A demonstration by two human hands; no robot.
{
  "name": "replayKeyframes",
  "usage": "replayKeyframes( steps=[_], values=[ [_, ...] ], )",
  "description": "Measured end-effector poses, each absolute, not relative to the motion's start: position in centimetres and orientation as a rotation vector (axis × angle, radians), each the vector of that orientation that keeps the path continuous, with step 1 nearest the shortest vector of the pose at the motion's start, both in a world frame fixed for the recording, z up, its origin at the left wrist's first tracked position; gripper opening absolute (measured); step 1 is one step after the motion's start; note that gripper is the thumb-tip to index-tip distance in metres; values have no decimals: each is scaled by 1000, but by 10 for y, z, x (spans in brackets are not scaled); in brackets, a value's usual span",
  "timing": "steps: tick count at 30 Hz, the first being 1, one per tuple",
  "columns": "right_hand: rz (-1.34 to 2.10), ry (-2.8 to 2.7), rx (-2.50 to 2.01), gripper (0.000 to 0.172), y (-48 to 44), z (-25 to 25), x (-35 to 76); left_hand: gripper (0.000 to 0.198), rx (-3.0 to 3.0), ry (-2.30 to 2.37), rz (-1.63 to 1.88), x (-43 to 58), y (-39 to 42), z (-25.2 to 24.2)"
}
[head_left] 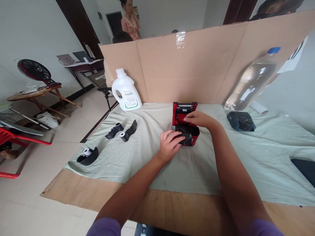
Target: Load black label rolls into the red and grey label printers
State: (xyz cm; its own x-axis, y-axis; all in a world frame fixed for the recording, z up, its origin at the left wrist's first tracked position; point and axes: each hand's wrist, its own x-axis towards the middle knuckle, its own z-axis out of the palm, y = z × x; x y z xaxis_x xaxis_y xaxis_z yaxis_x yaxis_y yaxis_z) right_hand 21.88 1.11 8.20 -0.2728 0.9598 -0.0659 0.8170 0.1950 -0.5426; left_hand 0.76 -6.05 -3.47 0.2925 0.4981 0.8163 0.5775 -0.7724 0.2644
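The open red printer (181, 118), partly hidden, sits at twelve o'clock. The left hand (170, 144) rests half open on its dark roll (188, 133); whether the right hand (200, 119), near the lid (185, 105), pinches anything, I cannot tell. From the printer: three more rolls (124, 136) toward nine, one jug (127, 91) at ten, one bottle (253, 82) at two, one cut-off dark slab (305, 169) at four.

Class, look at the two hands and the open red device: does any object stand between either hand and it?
Nothing visible does. The left hand rests on the dark shiny piece in the red device; the right hand is at its raised lid, contact there unclear. The white jug stands aside, to the left.
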Motion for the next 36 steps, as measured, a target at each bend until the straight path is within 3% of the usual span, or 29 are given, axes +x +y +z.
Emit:
replayKeyframes(
  steps=[8,14,15,19,23,28,36],
  values=[
    [487,-1400,-1434,41,25,72,223,25,-2469,-1020,-1504,9,-62,-34],
    [484,-1502,-1328,23,1,37,218,26,-2461,-961,-1516,7,-62,-34],
    [490,-1531,-1292,25,-5,28,220,26,-2464,-955,-1509,7,-62,-34],
    [702,-1403,-1116,58,-18,-6,225,25,-2449,-929,-1517,7,-63,-33],
    [893,-1184,-1023,72,-13,-23,219,29,-2438,-1090,-1519,6,-62,-29],
    [971,-1074,-986,75,-11,-22,211,53,-2487,-1359,-1535,7,-55,-23],
    [1017,-1043,-948,73,-18,-15,208,45,-2523,-1431,-1409,8,-55,-17]
  ],
)
